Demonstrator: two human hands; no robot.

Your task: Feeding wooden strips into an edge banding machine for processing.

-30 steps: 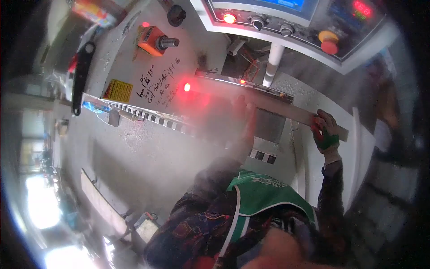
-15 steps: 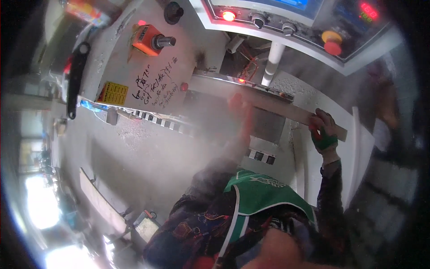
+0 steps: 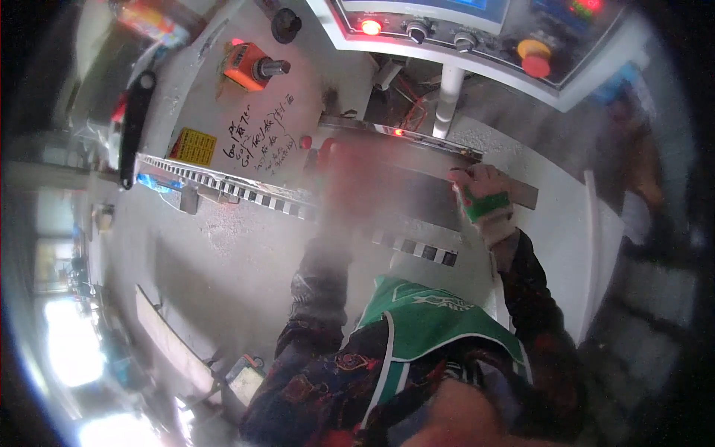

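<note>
A long flat strip (image 3: 523, 194), wooden-looking, lies across the machine's dark bed (image 3: 426, 195) along its far guide rail. My right hand (image 3: 484, 195), in a green and pale glove with bare fingertips, grips the strip near its right end, fingers curled over the far edge. Toward the strip's left end, my left hand (image 3: 354, 179) is a reddish blur. Its fingers are smeared, so their contact with the strip cannot be made out.
Above hangs a control panel (image 3: 477, 41) with knobs and a red stop button (image 3: 535, 63). An orange device (image 3: 249, 67) sits on the pale housing at upper left, near a black lever (image 3: 136, 127). A black-and-white scale (image 3: 231, 190) runs along the machine.
My right hand has moved left and slightly nearer, and the strip has shifted left with it. My left hand has also swung left and is still blurred.
</note>
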